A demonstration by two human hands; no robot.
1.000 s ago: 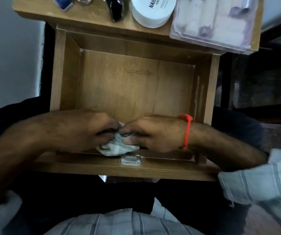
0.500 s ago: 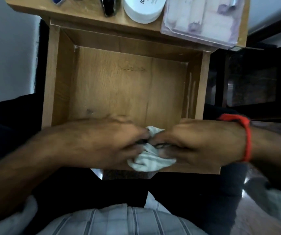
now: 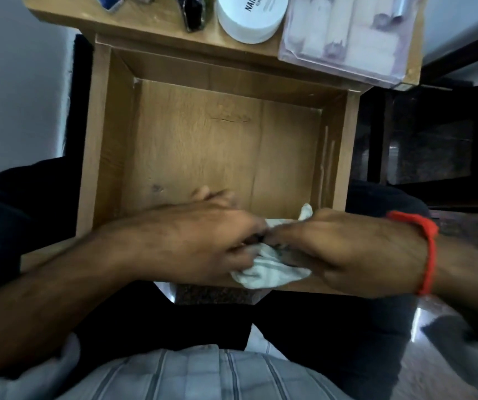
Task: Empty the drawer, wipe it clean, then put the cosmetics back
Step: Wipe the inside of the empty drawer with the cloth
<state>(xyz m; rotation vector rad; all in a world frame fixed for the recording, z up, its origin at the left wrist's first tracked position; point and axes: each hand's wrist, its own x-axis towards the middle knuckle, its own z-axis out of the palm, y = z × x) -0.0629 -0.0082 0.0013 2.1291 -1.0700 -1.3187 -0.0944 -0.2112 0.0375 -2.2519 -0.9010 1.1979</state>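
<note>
Wood-grain boards frame the scene: both hands meet over the drawer's (image 3: 99, 157) near edge. The left hand (image 3: 203, 243) and right hand (image 3: 347, 252) each have their grip clamped on one crumpled cloth (image 3: 269, 269) between them. Soft and light, it looks best bunched into a pad and held by the middle. Cosmetics wait on the desk's (image 3: 157, 23) near edge, a white tub (image 3: 249, 21) among them.

Matt wood-grain drawer (image 3: 203, 145), soft striped cloth (image 3: 269, 269), glossy white plastic jar (image 3: 250, 17)
</note>
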